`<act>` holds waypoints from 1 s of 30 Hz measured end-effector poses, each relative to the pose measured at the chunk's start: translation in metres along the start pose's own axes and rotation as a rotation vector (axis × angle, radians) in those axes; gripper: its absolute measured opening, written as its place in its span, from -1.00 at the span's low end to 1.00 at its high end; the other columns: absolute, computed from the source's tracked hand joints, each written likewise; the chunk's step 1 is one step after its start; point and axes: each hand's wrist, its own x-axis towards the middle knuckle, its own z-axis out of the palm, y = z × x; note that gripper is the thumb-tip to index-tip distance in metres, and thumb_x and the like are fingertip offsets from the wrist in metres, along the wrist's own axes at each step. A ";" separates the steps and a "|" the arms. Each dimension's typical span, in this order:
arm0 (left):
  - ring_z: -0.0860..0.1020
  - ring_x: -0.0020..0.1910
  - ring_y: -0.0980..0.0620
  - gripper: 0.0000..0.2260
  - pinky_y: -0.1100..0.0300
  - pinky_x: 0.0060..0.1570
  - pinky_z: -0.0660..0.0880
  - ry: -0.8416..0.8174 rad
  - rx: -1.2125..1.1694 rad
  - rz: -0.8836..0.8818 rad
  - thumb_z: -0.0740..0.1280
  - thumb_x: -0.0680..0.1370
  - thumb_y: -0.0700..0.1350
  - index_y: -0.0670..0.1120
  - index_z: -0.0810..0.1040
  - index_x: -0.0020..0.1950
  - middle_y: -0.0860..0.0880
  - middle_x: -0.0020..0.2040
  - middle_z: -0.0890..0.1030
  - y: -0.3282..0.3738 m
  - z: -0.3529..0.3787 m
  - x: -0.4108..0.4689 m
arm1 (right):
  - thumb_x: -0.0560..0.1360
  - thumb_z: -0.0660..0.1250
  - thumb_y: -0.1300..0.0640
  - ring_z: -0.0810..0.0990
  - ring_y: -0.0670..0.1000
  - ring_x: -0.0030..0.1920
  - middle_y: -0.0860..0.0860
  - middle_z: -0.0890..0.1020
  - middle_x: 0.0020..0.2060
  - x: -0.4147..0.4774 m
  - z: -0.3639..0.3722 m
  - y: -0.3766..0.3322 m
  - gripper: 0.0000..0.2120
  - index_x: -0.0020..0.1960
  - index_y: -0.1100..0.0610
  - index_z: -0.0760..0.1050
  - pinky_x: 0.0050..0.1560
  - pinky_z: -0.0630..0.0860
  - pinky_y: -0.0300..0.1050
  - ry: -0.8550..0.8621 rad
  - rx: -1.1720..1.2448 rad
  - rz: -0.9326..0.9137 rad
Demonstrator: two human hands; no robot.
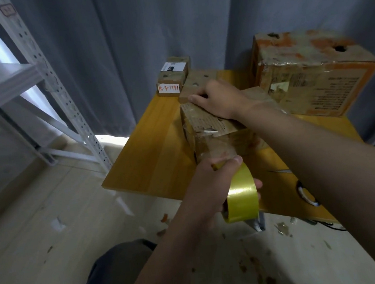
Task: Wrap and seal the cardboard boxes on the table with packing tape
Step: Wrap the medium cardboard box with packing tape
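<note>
A worn cardboard box [212, 125] stands in the middle of the yellow table [155, 150]. My right hand [218, 100] lies on its top, fingers spread toward the far left corner, pressing it down. My left hand [212, 185] grips a roll of yellow packing tape [241, 196] at the near edge of the table. A clear strip of tape [217, 149] runs from the roll up the box's near face. The far side of the box is hidden by my right arm.
A big orange-stained carton [308, 69] stands at the back right. Small labelled boxes [172, 77] and a flat cardboard piece [195, 84] sit at the back left. Scissors [302, 190] lie on the table's near right. A white metal shelf frame [62, 104] stands to the left. Scraps litter the floor.
</note>
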 end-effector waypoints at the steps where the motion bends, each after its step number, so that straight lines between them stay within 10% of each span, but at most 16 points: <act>1: 0.75 -0.18 -0.13 -0.73 0.10 -0.30 0.65 -0.003 0.003 0.004 0.32 0.68 0.05 -0.03 0.43 0.32 -0.20 -0.09 0.76 0.000 0.000 0.000 | 0.70 0.20 -0.16 0.61 -0.06 -0.10 -0.16 0.60 -0.25 0.000 -0.001 -0.002 -0.65 0.04 -0.03 0.70 -0.22 0.37 -0.13 -0.016 -0.038 0.014; 5: 0.74 -0.19 -0.14 -0.77 0.09 -0.27 0.66 0.013 0.010 0.008 0.32 0.69 0.03 -0.03 0.45 0.29 -0.21 -0.09 0.76 0.001 0.001 0.000 | 0.70 0.15 -0.17 0.50 0.16 0.28 0.06 0.68 0.15 -0.012 -0.009 -0.014 -0.65 0.29 -0.07 0.62 0.20 0.39 0.10 0.142 -0.307 0.054; 11: 0.75 -0.16 -0.15 -0.82 0.03 -0.26 0.68 0.090 0.077 0.051 0.32 0.68 0.01 -0.07 0.52 0.19 -0.20 -0.10 0.76 0.001 0.008 -0.002 | 0.63 0.28 -0.05 0.47 -0.16 -0.36 -0.10 0.48 -0.43 -0.091 -0.019 -0.034 -0.66 -0.29 0.00 0.40 -0.36 0.31 -0.23 0.593 0.264 0.088; 14: 0.71 0.03 -0.21 -0.75 -0.13 0.08 0.65 0.225 0.182 0.058 0.34 0.66 0.06 -0.09 0.63 0.17 -0.16 0.04 0.73 -0.001 0.012 0.007 | 0.58 0.36 -0.03 0.52 -0.10 -0.31 -0.07 0.53 -0.37 -0.141 -0.009 -0.034 -0.72 -0.25 0.03 0.42 -0.31 0.38 -0.08 0.416 0.313 0.270; 20: 0.58 -0.08 -0.11 -0.66 0.04 -0.12 0.44 0.338 0.305 0.131 0.18 0.71 0.09 -0.12 0.61 0.04 -0.14 -0.09 0.61 -0.004 0.021 0.007 | 0.57 0.37 -0.22 0.56 -0.03 -0.16 -0.03 0.59 -0.20 -0.184 -0.004 -0.043 -0.62 -0.05 0.12 0.53 -0.23 0.40 -0.08 0.141 0.589 0.541; 25: 0.63 0.14 -0.23 -0.48 -0.12 0.12 0.62 0.379 0.403 0.139 0.06 0.74 0.17 -0.23 0.43 0.43 -0.26 0.23 0.62 -0.005 0.020 0.005 | 0.55 0.37 -0.30 0.61 0.07 0.24 0.02 0.64 0.21 -0.207 0.010 -0.058 -0.46 0.32 0.09 0.59 0.37 0.52 0.11 0.069 0.900 0.608; 30: 0.71 -0.23 -0.11 -0.36 0.07 -0.31 0.62 0.533 0.560 0.142 0.35 0.63 0.19 -0.20 0.18 0.45 -0.17 0.00 0.67 0.023 -0.027 0.004 | 0.53 0.45 -0.24 0.55 -0.19 -0.10 -0.23 0.60 -0.13 -0.217 0.020 -0.062 -0.74 -0.16 -0.10 0.52 -0.07 0.48 -0.15 0.209 0.907 0.610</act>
